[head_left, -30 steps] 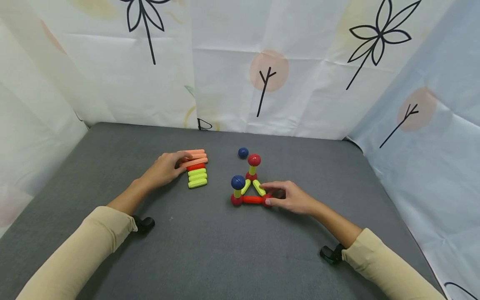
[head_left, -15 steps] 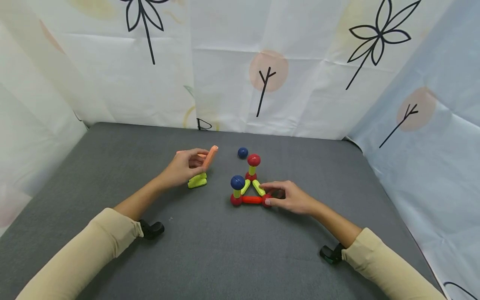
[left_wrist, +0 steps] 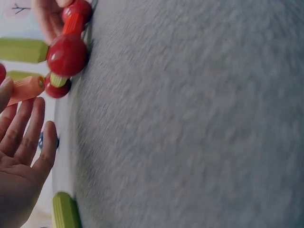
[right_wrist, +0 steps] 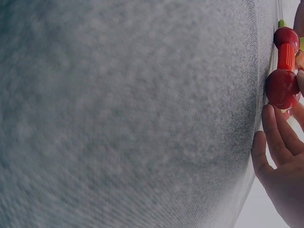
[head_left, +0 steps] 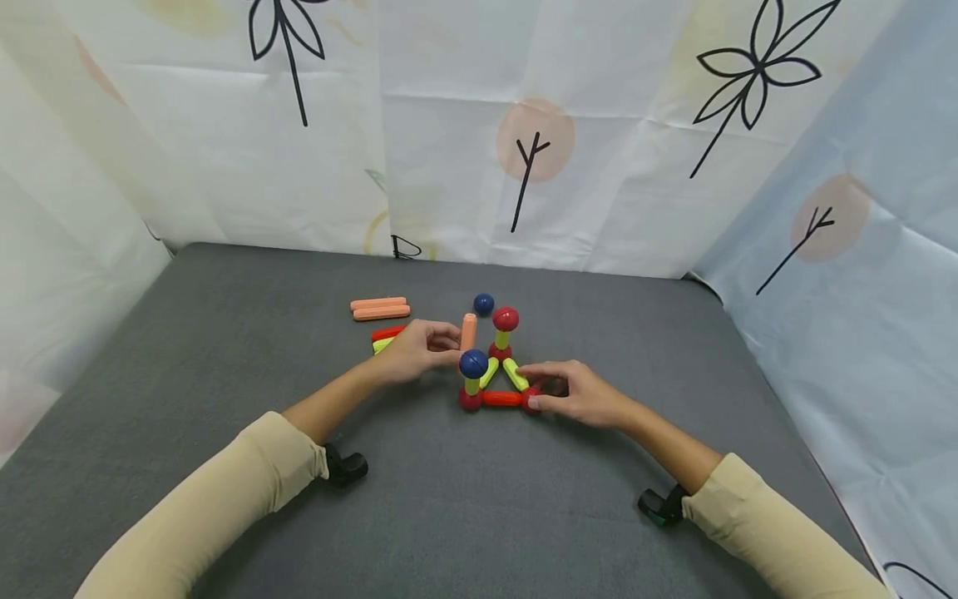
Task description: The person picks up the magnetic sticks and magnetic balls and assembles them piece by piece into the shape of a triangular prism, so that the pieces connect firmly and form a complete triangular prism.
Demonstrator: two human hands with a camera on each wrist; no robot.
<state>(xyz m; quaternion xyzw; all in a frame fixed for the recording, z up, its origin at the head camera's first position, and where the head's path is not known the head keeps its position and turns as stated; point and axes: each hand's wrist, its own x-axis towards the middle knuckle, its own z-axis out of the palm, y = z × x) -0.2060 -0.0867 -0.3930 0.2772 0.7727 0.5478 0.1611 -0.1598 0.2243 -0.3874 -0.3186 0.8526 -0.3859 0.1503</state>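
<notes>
My left hand (head_left: 419, 351) pinches an orange stick (head_left: 468, 331) between thumb and fingers. The stick stands roughly upright beside a blue ball (head_left: 473, 363) that tops a short yellow post on a magnetic ball-and-stick triangle. One red stick (head_left: 502, 399) and two yellow sticks (head_left: 515, 374) form the triangle's sides, with red balls at its corners. A second post at the far corner carries a red ball (head_left: 506, 319). At the right corner, my right hand (head_left: 580, 393) holds the red corner ball (right_wrist: 282, 89) with thumb and fingers.
Two orange sticks (head_left: 380, 309) lie at the back left of the grey table (head_left: 449, 516). A red stick (head_left: 387, 333) and yellow stick (head_left: 382, 344) show partly behind my left hand. A loose blue ball (head_left: 483, 304) sits behind the triangle. Patterned curtains (head_left: 449, 166) enclose the table.
My left hand has lifted an orange stick from the row at left and carried it right to the triangle, turning it upright. The right hand stays on the corner ball.
</notes>
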